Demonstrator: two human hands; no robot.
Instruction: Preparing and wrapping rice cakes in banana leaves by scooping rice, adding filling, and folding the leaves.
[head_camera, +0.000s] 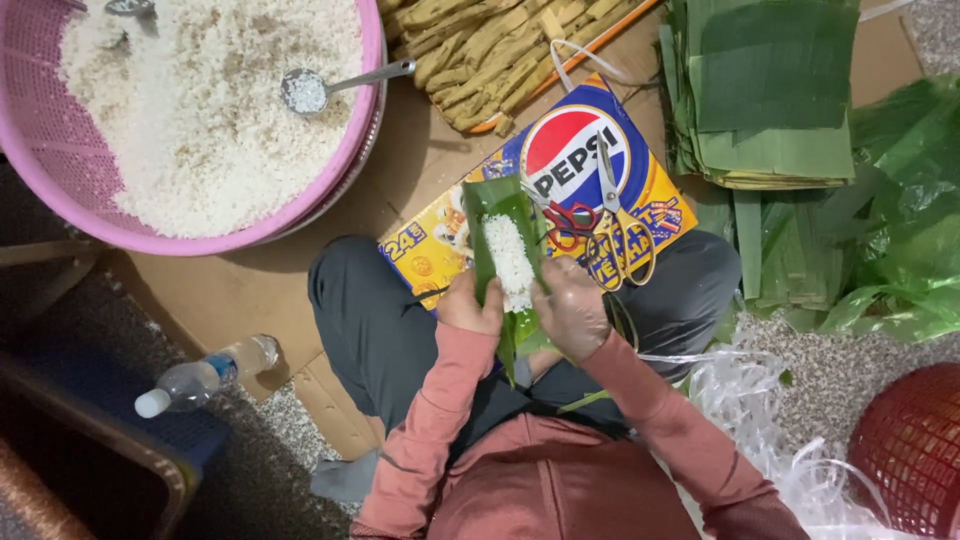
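A green banana leaf (497, 205) folded into a trough carries a strip of white rice (510, 262) along its middle. My left hand (468, 305) grips the leaf's near left edge. My right hand (573, 308) cups the leaf from the right side. Both hands hold it above my lap, over a flattened blue and yellow printed carton (640, 180). Two pairs of scissors lie on that carton just right of the leaf: a red-handled pair (568, 222) and a yellow-handled pair (622, 238).
A pink basket (60, 150) full of white rice, with a metal spoon (330, 85) in it, stands at upper left. Stacked green leaves (770, 100) lie at upper right, a tray of yellow-brown strips (500, 50) at top. A plastic bottle (205, 375), white plastic string (760, 410), and a red basket (915, 450) surround me.
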